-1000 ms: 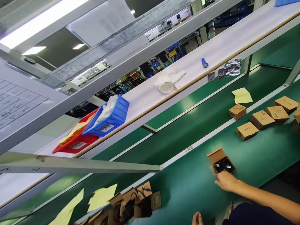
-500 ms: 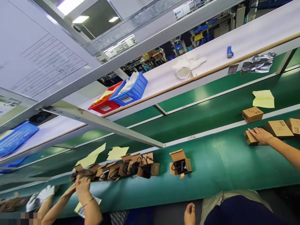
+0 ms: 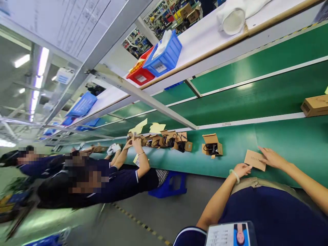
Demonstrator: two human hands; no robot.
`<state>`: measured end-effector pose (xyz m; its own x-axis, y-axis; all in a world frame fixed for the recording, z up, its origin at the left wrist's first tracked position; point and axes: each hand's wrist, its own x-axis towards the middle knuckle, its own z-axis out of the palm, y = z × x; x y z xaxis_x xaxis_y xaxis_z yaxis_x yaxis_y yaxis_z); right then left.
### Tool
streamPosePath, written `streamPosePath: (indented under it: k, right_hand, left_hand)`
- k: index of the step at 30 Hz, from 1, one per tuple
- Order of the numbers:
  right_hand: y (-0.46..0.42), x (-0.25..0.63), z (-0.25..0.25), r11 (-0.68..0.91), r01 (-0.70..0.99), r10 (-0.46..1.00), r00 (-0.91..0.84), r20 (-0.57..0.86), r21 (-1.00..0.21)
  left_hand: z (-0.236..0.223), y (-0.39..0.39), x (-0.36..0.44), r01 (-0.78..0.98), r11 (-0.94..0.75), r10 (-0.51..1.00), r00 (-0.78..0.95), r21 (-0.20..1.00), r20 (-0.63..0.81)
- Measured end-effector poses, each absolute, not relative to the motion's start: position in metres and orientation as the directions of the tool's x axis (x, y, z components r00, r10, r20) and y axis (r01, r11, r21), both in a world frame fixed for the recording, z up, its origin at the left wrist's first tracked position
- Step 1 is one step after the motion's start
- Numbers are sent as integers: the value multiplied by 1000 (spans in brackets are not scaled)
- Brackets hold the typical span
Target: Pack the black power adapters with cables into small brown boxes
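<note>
A small closed cardboard box [image 3: 253, 160] is at the belt's near edge, right in front of my body, with printing on its upward face. My left hand [image 3: 242, 169] pinches its near left corner, a pale bangle around the wrist. On the opposite side my right hand [image 3: 273, 159] grips the box's right edge, with one finger stretched out past it. Left of my hands, an open cardboard box [image 3: 212, 147] with black cabled items inside stands on the green belt [image 3: 230, 136].
Several open boxes [image 3: 166, 140] with black cables stand in a row further left, where a co-worker's hands [image 3: 134, 141] are busy. Another closed carton [image 3: 316, 105] sits at the right by the white rail. A blue bin [image 3: 164, 56] and a red bin [image 3: 142, 73] rest on the shelf.
My right hand has brought a small closed box from the right side of the belt towards my body. My left hand has risen from below the belt edge to the box. The view has swung left.
</note>
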<state>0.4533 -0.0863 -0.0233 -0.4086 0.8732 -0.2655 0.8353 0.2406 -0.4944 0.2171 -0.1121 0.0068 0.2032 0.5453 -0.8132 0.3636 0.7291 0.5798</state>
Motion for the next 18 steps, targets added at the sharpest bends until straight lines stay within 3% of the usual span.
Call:
streamPosePath:
  k: [3, 8, 18]
  right_hand:
    - [-98, 435, -30, 251, 825, 840, -446, -309, -507]
    - [-114, 415, -28, 237, 855, 874, -395, -284, -462]
    - [-105, 421, -36, 185, 852, 847, -391, -361, -489]
  left_hand:
    - [-5, -114, 228, 293, 803, 470, 226, 519, -853]
    - [-16, -119, 226, 202, 834, 476, 204, 513, -855]
    - [-31, -120, 211, 176, 765, 577, 241, 619, -781]
